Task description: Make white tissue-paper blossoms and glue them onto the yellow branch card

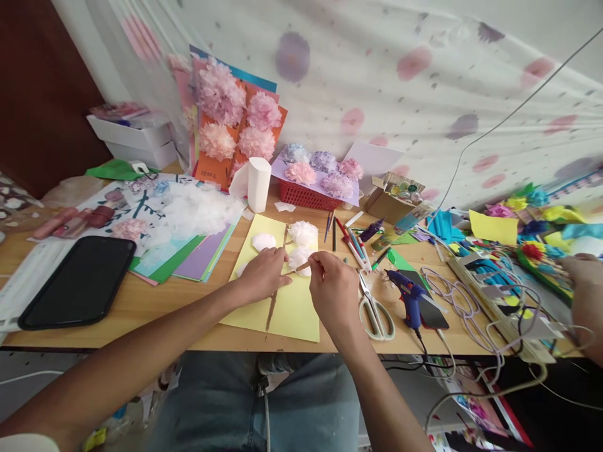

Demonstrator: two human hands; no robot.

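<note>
A sheet of yellow paper lies in front of me on the table. It bears a brown vertical stripe, two fluffy white flowers and a white tuft at the left. My left hand rests on the paper beside the lower flower, fingers bent, thumb apart from the index finger. Pinched in my right hand is a thin brown stick; its tip points left, toward my left thumb. Whether it is a brush, a crayon or a twisted strip I cannot make out.
Scissors and a blue glue gun lie at the right, near tangled cables and a power strip. Behind stand a white roll and a red basket. A black tray lies left. Another person's hand is far right.
</note>
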